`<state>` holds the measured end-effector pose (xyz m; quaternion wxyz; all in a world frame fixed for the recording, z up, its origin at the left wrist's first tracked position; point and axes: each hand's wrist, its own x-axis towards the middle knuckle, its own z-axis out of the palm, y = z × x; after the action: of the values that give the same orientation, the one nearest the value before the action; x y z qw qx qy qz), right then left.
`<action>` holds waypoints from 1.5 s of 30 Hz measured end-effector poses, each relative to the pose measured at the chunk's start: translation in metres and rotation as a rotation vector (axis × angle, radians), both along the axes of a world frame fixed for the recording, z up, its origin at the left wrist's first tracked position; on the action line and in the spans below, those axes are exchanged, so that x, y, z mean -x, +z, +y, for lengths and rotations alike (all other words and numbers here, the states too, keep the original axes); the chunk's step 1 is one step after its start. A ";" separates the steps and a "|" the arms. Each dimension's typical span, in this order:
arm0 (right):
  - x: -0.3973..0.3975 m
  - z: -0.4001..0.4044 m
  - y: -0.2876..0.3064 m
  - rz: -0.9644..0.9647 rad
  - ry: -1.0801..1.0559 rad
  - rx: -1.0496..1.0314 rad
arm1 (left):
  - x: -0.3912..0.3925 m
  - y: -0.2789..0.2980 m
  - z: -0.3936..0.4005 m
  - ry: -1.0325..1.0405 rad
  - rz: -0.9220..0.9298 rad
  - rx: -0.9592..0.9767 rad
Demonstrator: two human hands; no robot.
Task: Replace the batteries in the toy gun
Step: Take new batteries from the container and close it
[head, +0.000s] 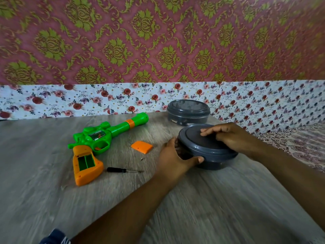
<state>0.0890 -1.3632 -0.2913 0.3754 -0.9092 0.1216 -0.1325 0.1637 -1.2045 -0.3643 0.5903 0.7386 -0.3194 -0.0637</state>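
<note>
A green and orange toy gun [98, 141] lies on the wooden table, its grip's battery bay open and showing no batteries. The orange bay cover [142, 147] rests to its right, with a small screw [141, 159] and a black screwdriver [123, 170] nearby. A round grey lidded container [202, 147] stands right of centre. My left hand [173, 155] grips its left side, thumb along the front rim. My right hand [228, 136] lies on the lid, fingers spread over the top and its right edge.
A second grey lidded container [188, 110] stands behind the first, near the table's far edge. Floral cloth [299, 138] lies beyond the table on the right, and patterned wallpaper rises behind. A dark blue object [54, 237] shows at the bottom left.
</note>
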 end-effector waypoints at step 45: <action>-0.088 0.013 -0.004 0.144 0.071 0.283 | -0.007 0.006 0.008 -0.245 -0.026 -0.134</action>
<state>0.1775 -1.3501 -0.2954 0.2386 -0.9639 0.0960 -0.0694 0.1711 -1.1963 -0.3579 0.5232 0.7324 -0.4101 -0.1470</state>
